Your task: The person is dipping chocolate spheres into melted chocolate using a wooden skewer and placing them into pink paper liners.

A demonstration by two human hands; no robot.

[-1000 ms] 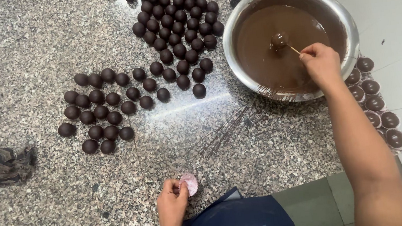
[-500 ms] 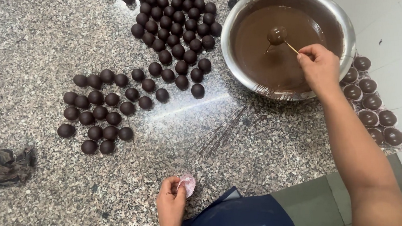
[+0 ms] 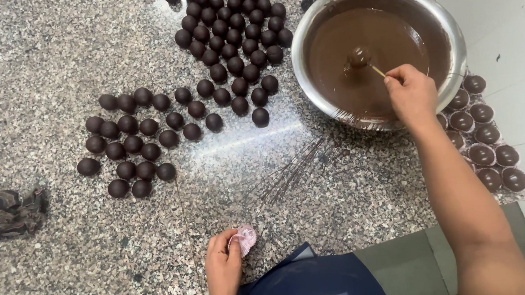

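Observation:
My right hand (image 3: pixel 412 91) pinches a thin wooden stick (image 3: pixel 377 70) whose tip carries a chocolate-coated ball (image 3: pixel 357 59), sitting in the melted chocolate of a round metal bowl (image 3: pixel 453 29). My left hand (image 3: pixel 223 267) rests near the front edge of the granite counter (image 3: pixel 31 80) and holds a small pink paper cup (image 3: pixel 245 238). Several dark chocolate balls (image 3: pixel 140 140) lie in two groups left of the bowl, the upper group (image 3: pixel 232 35) close to its rim.
Coated balls in paper cups (image 3: pixel 483 139) sit in rows right of the bowl, by the counter edge. A crumpled dark cloth (image 3: pixel 13 211) lies at the left. Thin chocolate drip streaks (image 3: pixel 293 167) mark the counter in front of the bowl. A white wall is at the right.
The ball on the stick stays in the chocolate; my right hand has shifted only slightly. My left hand keeps the pink cup at the counter edge.

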